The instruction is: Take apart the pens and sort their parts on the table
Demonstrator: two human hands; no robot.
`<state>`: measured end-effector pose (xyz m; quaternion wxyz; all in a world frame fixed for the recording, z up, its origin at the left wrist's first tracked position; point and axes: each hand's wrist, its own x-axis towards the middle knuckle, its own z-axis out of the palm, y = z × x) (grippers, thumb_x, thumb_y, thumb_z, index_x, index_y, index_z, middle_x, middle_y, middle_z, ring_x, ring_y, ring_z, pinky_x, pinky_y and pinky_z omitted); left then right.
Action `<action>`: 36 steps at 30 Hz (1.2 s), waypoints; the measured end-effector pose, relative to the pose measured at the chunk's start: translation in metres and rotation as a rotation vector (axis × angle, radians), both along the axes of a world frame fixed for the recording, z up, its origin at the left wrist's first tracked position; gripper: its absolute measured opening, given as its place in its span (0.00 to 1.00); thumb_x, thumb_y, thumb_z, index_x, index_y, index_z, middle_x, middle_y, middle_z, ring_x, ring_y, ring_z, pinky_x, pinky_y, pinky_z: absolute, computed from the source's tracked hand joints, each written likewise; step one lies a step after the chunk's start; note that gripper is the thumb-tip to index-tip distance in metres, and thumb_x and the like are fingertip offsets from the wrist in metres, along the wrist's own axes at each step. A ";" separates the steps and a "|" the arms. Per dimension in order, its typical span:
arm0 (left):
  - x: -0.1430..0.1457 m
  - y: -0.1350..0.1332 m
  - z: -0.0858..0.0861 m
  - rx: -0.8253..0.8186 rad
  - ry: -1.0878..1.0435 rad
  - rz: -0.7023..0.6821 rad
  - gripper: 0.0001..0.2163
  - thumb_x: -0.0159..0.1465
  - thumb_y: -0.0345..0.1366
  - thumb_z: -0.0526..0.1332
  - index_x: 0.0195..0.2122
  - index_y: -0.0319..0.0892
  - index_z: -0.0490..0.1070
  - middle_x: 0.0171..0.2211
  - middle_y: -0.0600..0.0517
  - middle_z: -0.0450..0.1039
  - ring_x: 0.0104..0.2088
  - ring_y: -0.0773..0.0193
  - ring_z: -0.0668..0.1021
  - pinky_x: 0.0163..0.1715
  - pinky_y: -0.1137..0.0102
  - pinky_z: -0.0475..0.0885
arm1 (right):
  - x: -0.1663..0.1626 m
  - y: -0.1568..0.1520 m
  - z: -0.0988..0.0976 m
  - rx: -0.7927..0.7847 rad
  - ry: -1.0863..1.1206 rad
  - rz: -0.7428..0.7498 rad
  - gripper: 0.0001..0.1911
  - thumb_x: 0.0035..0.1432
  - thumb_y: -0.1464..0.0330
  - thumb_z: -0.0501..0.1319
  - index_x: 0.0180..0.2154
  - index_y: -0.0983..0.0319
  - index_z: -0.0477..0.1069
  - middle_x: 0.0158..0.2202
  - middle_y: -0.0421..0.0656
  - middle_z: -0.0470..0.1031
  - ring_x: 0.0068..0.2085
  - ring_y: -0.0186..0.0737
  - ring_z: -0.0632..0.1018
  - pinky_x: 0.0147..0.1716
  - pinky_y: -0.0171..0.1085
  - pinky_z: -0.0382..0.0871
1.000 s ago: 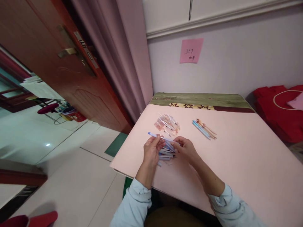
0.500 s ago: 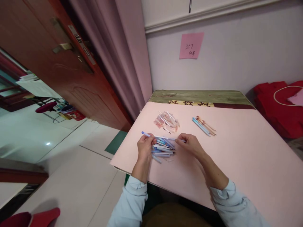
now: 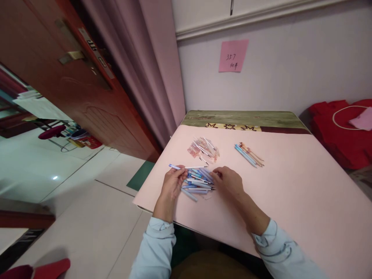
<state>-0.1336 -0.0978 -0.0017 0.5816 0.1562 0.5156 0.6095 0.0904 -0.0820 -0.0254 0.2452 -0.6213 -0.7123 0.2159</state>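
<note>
My left hand (image 3: 174, 181) pinches a pen refill (image 3: 196, 167) with a blue end piece (image 3: 173, 166) sticking out to the left. The white refill points right, its dark tip bare. Beneath it lies a pile of blue pen parts (image 3: 199, 185), a mix of barrels and refills with dark tips. At the pile's right edge is my right hand (image 3: 228, 181), fingers bent together beside a pale violet barrel (image 3: 205, 174). Whatever its fingertips hold is hidden.
Behind the pile lies a heap of pinkish clear pen parts and white refills (image 3: 205, 148). Several blue and tan pens (image 3: 248, 155) lie to the right on the pink-covered table (image 3: 290, 201). A red bag (image 3: 331, 135) is beyond the right edge; a wooden door (image 3: 95, 104) stands left.
The refill's tip now shows free of my right hand, which has come down and left to the pile. My left hand has shifted slightly left with the refill.
</note>
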 end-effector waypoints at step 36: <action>0.008 -0.004 -0.029 0.283 0.316 0.238 0.15 0.59 0.46 0.66 0.35 0.36 0.73 0.36 0.44 0.79 0.36 0.64 0.81 0.44 0.67 0.74 | -0.002 -0.001 -0.001 0.144 0.002 0.163 0.13 0.60 0.60 0.58 0.27 0.58 0.75 0.29 0.41 0.77 0.30 0.36 0.74 0.30 0.34 0.59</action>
